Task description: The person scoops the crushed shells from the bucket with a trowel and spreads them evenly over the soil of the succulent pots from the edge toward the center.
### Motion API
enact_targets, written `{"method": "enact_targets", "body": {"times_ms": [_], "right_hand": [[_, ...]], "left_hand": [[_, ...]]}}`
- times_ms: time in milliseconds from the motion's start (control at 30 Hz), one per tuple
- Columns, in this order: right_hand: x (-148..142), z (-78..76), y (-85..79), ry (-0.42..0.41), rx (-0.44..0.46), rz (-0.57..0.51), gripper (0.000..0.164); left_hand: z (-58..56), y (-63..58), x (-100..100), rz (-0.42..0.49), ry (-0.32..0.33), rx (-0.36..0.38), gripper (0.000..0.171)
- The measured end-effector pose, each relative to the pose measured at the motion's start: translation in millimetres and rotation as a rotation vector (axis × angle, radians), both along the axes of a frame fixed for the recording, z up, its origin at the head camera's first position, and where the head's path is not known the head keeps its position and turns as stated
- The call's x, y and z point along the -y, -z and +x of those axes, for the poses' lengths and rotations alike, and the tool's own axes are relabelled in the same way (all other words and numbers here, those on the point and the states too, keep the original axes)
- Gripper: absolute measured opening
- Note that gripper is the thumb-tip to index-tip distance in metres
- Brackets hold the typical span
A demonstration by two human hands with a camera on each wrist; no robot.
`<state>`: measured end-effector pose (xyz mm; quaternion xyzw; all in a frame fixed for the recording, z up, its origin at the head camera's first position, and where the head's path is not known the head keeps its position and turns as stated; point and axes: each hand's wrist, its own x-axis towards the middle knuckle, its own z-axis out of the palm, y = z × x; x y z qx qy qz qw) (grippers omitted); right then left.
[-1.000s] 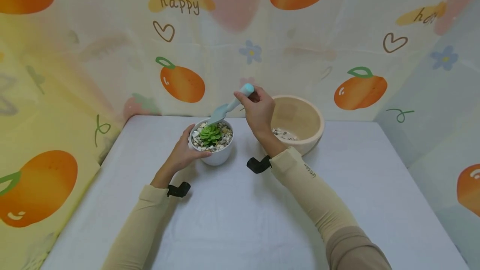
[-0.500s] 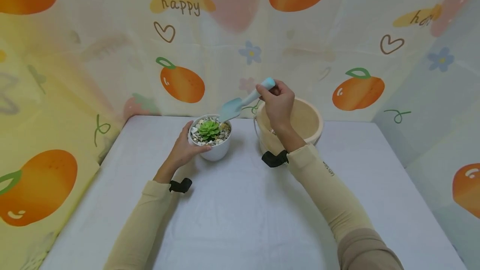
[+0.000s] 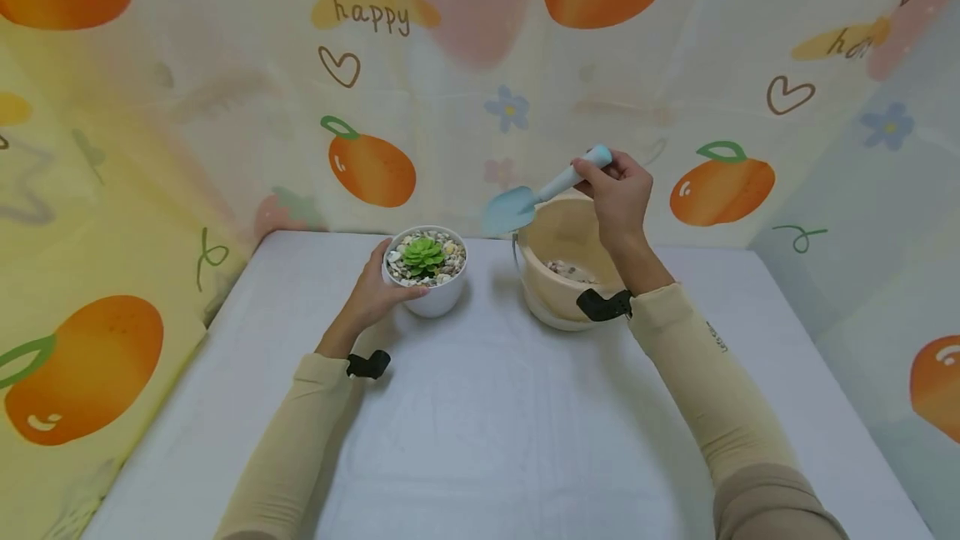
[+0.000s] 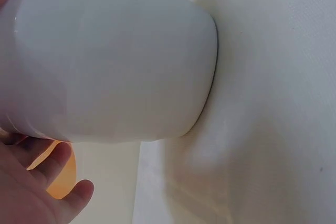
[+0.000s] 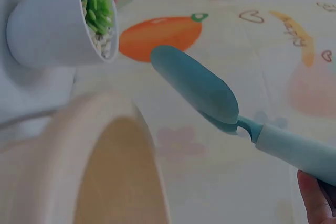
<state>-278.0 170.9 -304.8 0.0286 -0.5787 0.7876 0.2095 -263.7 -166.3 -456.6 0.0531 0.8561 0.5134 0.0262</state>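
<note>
In the head view my left hand [image 3: 371,294] grips the rim of a white flowerpot [image 3: 437,302], thumb in front and fingers round the left side. A green succulent [image 3: 423,257] sits amid mixed pebbles [image 3: 453,255] in the pot, which stands upright on the table. My right hand [image 3: 624,194] holds a pale blue garden trowel [image 3: 512,209] by its handle end. Its blade points left and slightly down, in the air between the pot and a beige bucket [image 3: 542,290]. The right wrist view shows the trowel blade [image 5: 197,85] with nothing visible on it.
Some loose pebbles [image 3: 570,271] lie on the bucket's floor, and a thin handle [image 3: 515,248] hangs at its left side. A white cloth covers the table [image 3: 480,407]. A fruit-printed curtain [image 3: 465,132] closes off the back and sides.
My right hand has carried the trowel right and slightly up, away from the succulent towards the bucket. My left hand keeps its grip on the flowerpot, which now sits more upright.
</note>
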Motion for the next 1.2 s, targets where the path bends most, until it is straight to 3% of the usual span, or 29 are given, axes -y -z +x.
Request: {"method": "enact_targets", "body": {"times_ms": [300, 500, 933, 1200], "right_hand": [[-36, 6.0, -17.4, 0.008, 0.013, -0.034, 0.014], [-47, 6.9, -18.3, 0.01, 0.038, -0.049, 0.014], [-63, 3.9, -0.5, 0.114, 0.076, 0.068, 0.016], [-63, -0.8, 16.9, 0.111, 0.1, 0.088, 0.017]], "left_hand": [[0.6, -0.6, 1, 0.016, 0.025, -0.007, 0.112], [2.3, -1.5, 3, 0.005, 0.013, 0.019, 0.114], [-0.9, 0.9, 0, 0.027, 0.027, 0.031, 0.121], [0.0, -0.3, 3, 0.018, 0.038, 0.016, 0.115]]}}
